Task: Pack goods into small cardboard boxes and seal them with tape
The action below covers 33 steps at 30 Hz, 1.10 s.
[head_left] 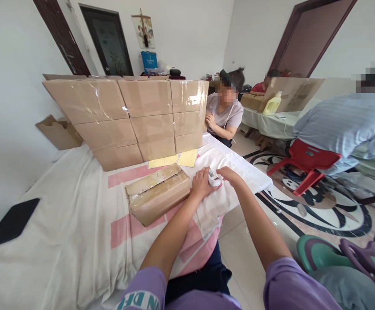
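Note:
My left hand and my right hand meet over the table's right edge, both curled round a small white device with a dark window. Just left of my left hand lies a taped cardboard box on the white and pink cloth. The box is shut and sits at an angle. Two yellow sheets lie flat behind it.
A wall of stacked cardboard boxes stands at the table's far side. A black tablet lies at the left. A person sits beyond the boxes; another sits on a red chair at right. Stacked plastic stools stand at lower right.

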Tool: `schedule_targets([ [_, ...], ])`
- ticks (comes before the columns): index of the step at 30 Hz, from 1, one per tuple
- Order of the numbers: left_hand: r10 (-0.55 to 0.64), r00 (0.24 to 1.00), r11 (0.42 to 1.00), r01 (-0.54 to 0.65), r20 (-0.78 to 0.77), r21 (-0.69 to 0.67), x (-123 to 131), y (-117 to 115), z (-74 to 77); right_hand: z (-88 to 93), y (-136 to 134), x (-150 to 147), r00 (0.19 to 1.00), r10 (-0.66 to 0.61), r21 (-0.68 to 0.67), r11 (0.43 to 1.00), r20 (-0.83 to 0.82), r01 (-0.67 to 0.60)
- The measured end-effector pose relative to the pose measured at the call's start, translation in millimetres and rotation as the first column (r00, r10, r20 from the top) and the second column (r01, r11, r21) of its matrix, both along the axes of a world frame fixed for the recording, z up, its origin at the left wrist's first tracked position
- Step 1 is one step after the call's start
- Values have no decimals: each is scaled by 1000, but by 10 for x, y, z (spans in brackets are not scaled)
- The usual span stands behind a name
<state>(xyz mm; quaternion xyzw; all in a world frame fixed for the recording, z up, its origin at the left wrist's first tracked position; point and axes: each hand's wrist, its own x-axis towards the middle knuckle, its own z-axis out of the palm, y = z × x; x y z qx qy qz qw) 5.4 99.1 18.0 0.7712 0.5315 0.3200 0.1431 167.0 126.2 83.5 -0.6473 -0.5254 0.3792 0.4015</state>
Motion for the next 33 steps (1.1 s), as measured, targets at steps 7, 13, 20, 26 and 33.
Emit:
schedule_targets([
  [7, 38, 996, 999, -38, -81, 2, 16, -2, 7, -96, -281, 1, 999, 33, -206, 978, 24, -27],
  [13, 42, 997, 999, -40, -66, 37, 6, -4, -4, -212, -347, 8, 994, 93, -145, 984, -59, -101],
  [20, 46, 995, 996, -39, -90, 75, 8, 43, -79, -434, -316, 98, 984, 107, -55, 992, -139, -115],
  [26, 41, 992, 998, -36, -116, 47, 0, 49, -74, -571, -331, 139, 973, 125, -3, 992, -193, -128],
  [33, 30, 994, 998, -24, -109, 56, -4, 58, -81, -613, -401, 181, 956, 146, 34, 989, -254, -142],
])
